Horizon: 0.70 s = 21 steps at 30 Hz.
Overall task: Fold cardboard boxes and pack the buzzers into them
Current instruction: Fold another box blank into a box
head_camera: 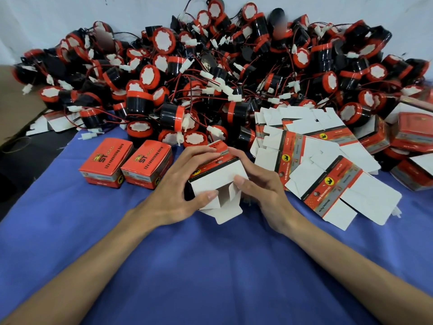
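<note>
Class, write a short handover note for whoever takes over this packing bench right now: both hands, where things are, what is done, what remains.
Left grip: fingers curled round the half-folded box, thumb on a white flap.
Right grip: holds the same box from the other side.
Buzzers lie piled loose behind; flat blanks are fanned at right.
Done: two closed boxes at left.
Left: close this box's flaps (whether a buzzer is inside does not show), then pack the pile.

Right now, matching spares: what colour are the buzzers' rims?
Red rims on black bodies; the buzzers show best in the head view.
</note>
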Tool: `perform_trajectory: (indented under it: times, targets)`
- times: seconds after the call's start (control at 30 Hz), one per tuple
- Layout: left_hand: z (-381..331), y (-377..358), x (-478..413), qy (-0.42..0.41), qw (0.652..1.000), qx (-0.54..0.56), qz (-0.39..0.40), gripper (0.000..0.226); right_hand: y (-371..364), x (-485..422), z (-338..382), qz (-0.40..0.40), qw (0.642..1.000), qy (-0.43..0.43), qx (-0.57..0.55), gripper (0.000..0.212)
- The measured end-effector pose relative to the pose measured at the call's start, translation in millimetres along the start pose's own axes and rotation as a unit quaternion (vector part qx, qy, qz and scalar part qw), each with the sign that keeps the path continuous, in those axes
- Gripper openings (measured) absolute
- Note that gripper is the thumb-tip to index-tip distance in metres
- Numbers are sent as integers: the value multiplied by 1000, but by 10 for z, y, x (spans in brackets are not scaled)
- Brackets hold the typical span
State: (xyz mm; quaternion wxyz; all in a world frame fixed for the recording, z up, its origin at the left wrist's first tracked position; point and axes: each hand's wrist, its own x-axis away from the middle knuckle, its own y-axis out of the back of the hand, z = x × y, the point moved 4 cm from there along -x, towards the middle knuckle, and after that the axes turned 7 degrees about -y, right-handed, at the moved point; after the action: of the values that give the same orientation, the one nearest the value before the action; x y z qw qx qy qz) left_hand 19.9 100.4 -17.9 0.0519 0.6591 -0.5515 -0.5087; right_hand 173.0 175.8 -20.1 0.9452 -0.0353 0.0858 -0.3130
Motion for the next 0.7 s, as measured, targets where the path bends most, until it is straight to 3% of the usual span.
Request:
perform_trajectory:
  times: [0.37,0.7]
  targets:
    - [90,-4,24,70,994,81,-9,89,-14,-17,9,-54,995,8,78,44]
    - [64,-10,26,63,995,71,-17,61,8,-11,-2,-77,992,32,99,34]
